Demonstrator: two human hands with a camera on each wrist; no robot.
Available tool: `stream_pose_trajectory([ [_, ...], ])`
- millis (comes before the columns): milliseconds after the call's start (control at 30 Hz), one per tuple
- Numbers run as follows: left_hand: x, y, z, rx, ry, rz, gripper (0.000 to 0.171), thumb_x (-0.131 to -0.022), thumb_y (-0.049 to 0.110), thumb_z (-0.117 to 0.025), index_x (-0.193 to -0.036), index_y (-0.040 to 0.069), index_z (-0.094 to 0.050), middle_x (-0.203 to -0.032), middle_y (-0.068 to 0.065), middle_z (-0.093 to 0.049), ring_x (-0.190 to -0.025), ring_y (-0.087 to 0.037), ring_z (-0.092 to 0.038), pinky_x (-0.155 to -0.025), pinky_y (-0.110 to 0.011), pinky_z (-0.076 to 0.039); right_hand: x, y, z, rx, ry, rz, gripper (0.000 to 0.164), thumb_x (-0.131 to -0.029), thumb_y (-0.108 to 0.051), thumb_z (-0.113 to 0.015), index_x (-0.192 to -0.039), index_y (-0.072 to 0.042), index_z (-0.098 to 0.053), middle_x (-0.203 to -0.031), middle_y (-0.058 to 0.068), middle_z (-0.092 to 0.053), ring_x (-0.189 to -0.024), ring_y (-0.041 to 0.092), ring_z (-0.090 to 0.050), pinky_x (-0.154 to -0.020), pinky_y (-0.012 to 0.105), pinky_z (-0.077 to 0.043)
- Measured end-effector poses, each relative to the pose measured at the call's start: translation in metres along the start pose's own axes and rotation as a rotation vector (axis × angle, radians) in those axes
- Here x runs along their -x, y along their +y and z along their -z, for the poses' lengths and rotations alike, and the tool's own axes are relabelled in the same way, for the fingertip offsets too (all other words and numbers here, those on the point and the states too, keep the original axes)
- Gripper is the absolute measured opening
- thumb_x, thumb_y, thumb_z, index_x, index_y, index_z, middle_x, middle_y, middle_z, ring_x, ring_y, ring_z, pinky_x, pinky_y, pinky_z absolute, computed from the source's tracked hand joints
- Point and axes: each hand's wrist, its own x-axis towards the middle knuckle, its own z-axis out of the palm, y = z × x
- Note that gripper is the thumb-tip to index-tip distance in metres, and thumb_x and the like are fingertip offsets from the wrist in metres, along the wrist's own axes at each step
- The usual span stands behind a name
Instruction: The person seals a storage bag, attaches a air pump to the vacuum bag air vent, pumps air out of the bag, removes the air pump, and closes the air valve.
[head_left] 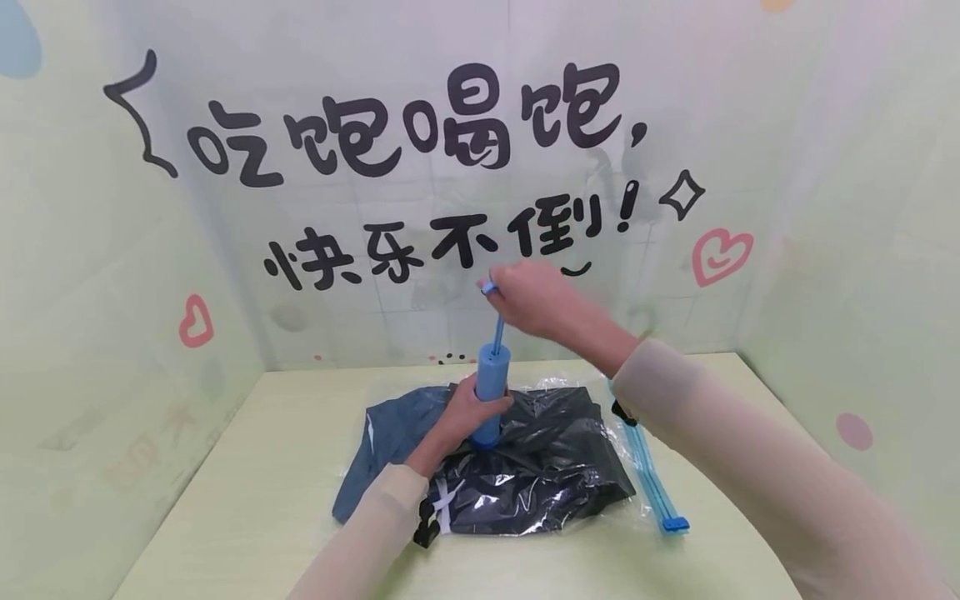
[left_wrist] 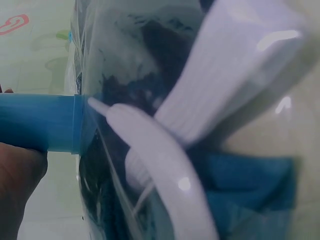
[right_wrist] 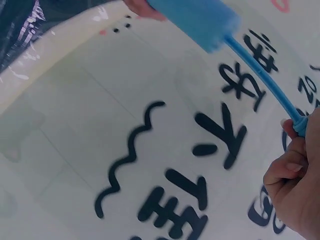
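A blue hand pump [head_left: 492, 375] stands nearly upright on a clear plastic bag [head_left: 517, 504] that holds folded dark clothes [head_left: 558, 425] and a blue garment [head_left: 397, 429]. My left hand [head_left: 467, 410] grips the pump's barrel; the left wrist view shows the barrel's lower end [left_wrist: 55, 122] against the bag. Above it, my right hand [head_left: 528, 293] holds the handle at the top of the pulled-out rod [right_wrist: 262, 77]. In the right wrist view the fingers [right_wrist: 290, 170] curl round that handle.
To the bag's right, a light-blue zip strip with a blue slider [head_left: 675, 524] lies on the pale table [head_left: 247, 467]. White walls with black lettering and pink hearts [head_left: 722, 257] enclose the back and sides. A white strap [head_left: 444, 504] shows near my left wrist.
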Motion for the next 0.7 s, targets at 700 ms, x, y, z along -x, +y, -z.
stream_pose_trajectory([
  [700, 0.001, -0.001, 0.0, 0.021, -0.038, -0.05, 0.025, -0.095, 0.015, -0.07, -0.115, 0.002, -0.059, -0.1, -0.008, -0.063, -0.09, -0.026, -0.059, -0.083, -0.046, -0.048, 0.024, -0.001, -0.065, -0.006, 0.014, 0.104, 0.039, -0.106, -0.022, -0.059, -0.071, -0.014, -0.044, -0.057, -0.001, -0.032, -0.047, 0.015, -0.033, -0.046, 0.031, -0.024],
])
